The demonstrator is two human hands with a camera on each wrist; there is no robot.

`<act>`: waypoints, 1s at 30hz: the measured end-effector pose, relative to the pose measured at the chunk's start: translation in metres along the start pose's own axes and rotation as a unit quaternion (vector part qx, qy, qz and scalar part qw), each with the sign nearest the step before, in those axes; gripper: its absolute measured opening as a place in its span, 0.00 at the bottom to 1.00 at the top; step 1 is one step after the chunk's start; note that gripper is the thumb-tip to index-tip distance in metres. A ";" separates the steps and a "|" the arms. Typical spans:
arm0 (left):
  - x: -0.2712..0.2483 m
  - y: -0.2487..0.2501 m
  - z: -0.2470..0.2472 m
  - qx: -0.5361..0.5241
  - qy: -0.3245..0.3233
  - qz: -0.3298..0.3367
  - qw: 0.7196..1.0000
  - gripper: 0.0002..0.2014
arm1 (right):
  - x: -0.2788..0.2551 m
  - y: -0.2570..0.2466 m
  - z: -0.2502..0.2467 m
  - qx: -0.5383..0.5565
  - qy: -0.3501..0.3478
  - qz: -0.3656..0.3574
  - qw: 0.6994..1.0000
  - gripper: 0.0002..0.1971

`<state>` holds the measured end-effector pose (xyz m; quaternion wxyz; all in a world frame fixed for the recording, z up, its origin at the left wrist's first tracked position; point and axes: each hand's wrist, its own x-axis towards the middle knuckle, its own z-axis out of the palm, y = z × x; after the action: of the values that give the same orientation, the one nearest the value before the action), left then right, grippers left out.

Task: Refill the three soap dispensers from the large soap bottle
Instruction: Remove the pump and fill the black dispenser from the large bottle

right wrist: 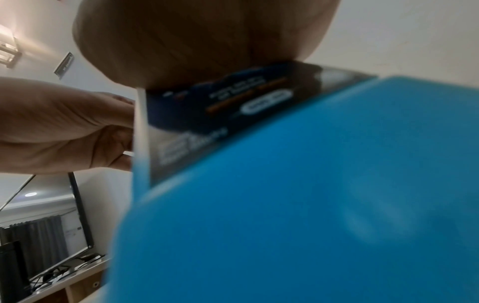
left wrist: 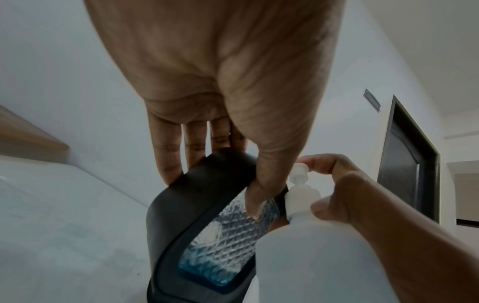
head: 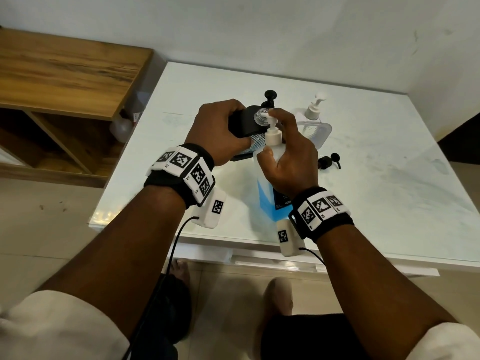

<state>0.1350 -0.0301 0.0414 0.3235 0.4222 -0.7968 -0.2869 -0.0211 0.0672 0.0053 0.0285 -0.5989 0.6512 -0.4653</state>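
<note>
My left hand [head: 220, 131] grips a black soap dispenser [head: 244, 120] with a clear patterned window [left wrist: 228, 235], tilted, its pump off and its clear neck [head: 261, 116] open. A little blue soap lies at the window's low end. My right hand [head: 291, 152] holds the large soap bottle [head: 267, 188] of blue liquid by its neck, a finger on top of the white pump head [head: 272, 120], whose nozzle reaches over the open neck. The bottle's blue body [right wrist: 311, 194] fills the right wrist view.
A clear dispenser with a white pump [head: 313, 118] stands behind my right hand. A black pump [head: 270, 98] rises behind the black dispenser, and a loose black pump [head: 328, 162] lies on the white table [head: 389, 152]. A wooden shelf [head: 65, 74] stands to the left.
</note>
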 end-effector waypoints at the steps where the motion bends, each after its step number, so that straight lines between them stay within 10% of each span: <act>1: 0.000 0.001 0.000 -0.002 0.001 0.000 1.000 0.19 | 0.000 0.001 0.000 -0.003 0.000 0.001 1.000 0.32; 30: 0.001 -0.002 0.002 0.003 -0.004 0.003 1.000 0.19 | 0.002 -0.003 0.000 0.005 0.005 0.016 1.000 0.28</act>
<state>0.1340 -0.0318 0.0389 0.3201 0.4199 -0.8000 -0.2851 -0.0196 0.0659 0.0083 0.0359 -0.5859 0.6589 -0.4705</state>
